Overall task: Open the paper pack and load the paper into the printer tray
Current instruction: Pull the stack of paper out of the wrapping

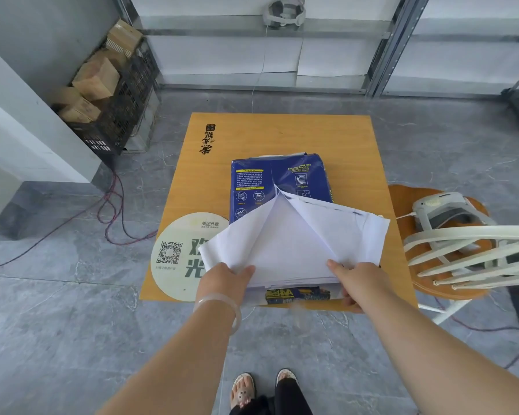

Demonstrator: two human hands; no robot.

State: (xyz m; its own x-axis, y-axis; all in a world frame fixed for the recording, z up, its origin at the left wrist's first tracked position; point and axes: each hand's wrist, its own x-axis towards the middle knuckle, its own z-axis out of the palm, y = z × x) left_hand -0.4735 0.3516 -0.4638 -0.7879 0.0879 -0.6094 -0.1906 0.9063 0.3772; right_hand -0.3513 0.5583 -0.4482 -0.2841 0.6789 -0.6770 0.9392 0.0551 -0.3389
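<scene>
Blue paper pack lies on the orange table, near-edge half torn open, white wrapper flaps spread wide. Left hand pinches the left flap; right hand grips the pack's near right corner, thumb on the paper stack. Round QR sticker left of pack.

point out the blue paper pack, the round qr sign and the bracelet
blue paper pack [258, 181]: head view, on its printed blue wrapper.
round qr sign [174, 256]: head view, beside the QR code.
bracelet [219, 301]: head view, on the clear band at the left wrist.
</scene>
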